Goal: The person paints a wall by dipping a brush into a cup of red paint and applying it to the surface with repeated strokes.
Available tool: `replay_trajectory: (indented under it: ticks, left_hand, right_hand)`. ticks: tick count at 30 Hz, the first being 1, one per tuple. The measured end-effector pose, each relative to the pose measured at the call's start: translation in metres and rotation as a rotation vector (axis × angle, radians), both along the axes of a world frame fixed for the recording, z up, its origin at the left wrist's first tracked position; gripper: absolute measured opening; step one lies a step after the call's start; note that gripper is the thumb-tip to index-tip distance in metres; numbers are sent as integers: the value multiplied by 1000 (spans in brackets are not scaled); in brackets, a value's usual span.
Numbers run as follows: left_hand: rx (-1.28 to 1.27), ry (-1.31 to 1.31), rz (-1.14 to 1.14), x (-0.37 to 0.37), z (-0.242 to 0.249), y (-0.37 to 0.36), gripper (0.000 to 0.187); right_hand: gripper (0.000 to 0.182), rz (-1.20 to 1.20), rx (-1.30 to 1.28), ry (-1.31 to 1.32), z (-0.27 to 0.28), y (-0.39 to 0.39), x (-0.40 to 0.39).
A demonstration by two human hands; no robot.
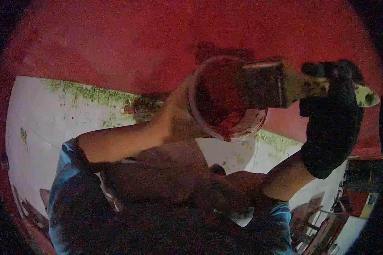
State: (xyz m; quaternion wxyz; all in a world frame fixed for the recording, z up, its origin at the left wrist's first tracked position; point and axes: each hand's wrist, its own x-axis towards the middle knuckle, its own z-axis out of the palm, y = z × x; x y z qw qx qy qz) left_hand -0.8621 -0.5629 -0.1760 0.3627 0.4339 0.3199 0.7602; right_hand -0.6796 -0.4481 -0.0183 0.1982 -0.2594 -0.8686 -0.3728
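My left hand (181, 106), bare, grips a round plastic paint container (192, 95) from its left side; the fingers are mostly hidden behind it. Dark red paint (217, 97) coats the inside, and its mouth is tilted toward me. A black glove covers my right hand (334, 102), which is closed around the pale, paint-stained handle of a wide paintbrush (264, 83). The brush is held roughly level, bristles pointing left, over the right part of the container's mouth. Whether the bristles touch the rim cannot be told.
A large red wall (123, 42) fills the upper view, with a darker patch behind the container. Grass (89, 91) grows along its foot beside pale concrete paving (38, 123). At lower right stand a dark frame-like object (323, 229) and some shelving-like clutter (361, 182).
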Motion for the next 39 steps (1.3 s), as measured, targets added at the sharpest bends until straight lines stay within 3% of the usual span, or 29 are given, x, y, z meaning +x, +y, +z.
replay_trajectory:
  ticks: [1, 3, 4, 5, 6, 10, 12, 14, 15, 17, 18, 20, 24, 27, 29, 30, 32, 33, 35, 36, 38, 39]
  left_hand:
    - [66, 42, -58, -1, 3, 2, 108]
    - [123, 83, -126, 4, -1, 0, 109]
    - [74, -90, -177, 7, -8, -4, 109]
    - [23, -263, -223, 9, -9, -6, 108]
    - [16, -262, -224, 8, -10, -6, 108]
    - [-45, -136, -169, 5, 0, -8, 105]
    - [-81, -136, -170, 3, -6, -6, 104]
    - [73, 228, 5, -2, -23, 0, 101]
    - [70, 229, 6, -2, -20, 0, 101]
    - [87, 127, -70, 1, -12, 0, 101]
    - [87, 129, -72, 2, -13, 1, 101]
    - [124, 57, -126, 5, -20, 4, 99]
    - [173, -56, -196, 7, -25, 2, 96]
    - [13, 18, -187, 10, -6, -10, 93]
    - [-76, -341, -309, 13, 1, -13, 91]
    - [-79, -342, -311, 13, -1, -11, 91]
    - [86, -72, -105, 11, -6, -7, 90]
    - [85, -73, -104, 12, -5, -7, 90]
    - [-41, 250, 152, 14, 2, -8, 90]
    - [-42, 250, 151, 15, -6, -4, 90]
    - [95, -153, -153, 15, -14, 7, 90]
    - [93, -154, -156, 14, -18, 6, 90]
  right_hand:
    - [54, -7, -13, -6, -4, -2, 3]
    - [49, -147, -358, 162, -12, -4, 9]
    - [49, -153, -366, 164, -11, 3, 13]
    - [46, 24, -103, -3, -8, 18, 17]
    - [43, 202, 161, -168, -5, 26, 19]
    - [36, 290, 56, -70, -6, 6, 6]
    - [30, 110, 75, -62, -9, 3, 4]
    - [30, 171, 152, -24, -34, 26, 26]
    - [31, 229, 228, 11, -44, 34, 33]
    - [31, 238, 216, 6, -11, 39, 17]
    - [30, 246, 210, 0, -44, 10, 6]
    - [29, 260, 198, -13, -11, 28, 9]
    - [26, 301, 166, -42, -35, 20, 18]
    - [25, 327, 140, -65, -33, 12, 7]
    - [24, 342, 122, -80, -31, 23, 9]
    - [23, 351, 111, -87, -30, 25, 10]
    - [22, 373, 92, -103, -31, 0, -8]
    - [22, 384, 84, -111, -29, -1, -12]
    - [21, 406, 68, -126, -26, -3, -20]
    - [21, 416, 60, -134, -25, -5, -24]
    - [21, 412, 33, -121, -27, -11, -24]
    - [21, 407, 7, -109, -28, -11, -27]
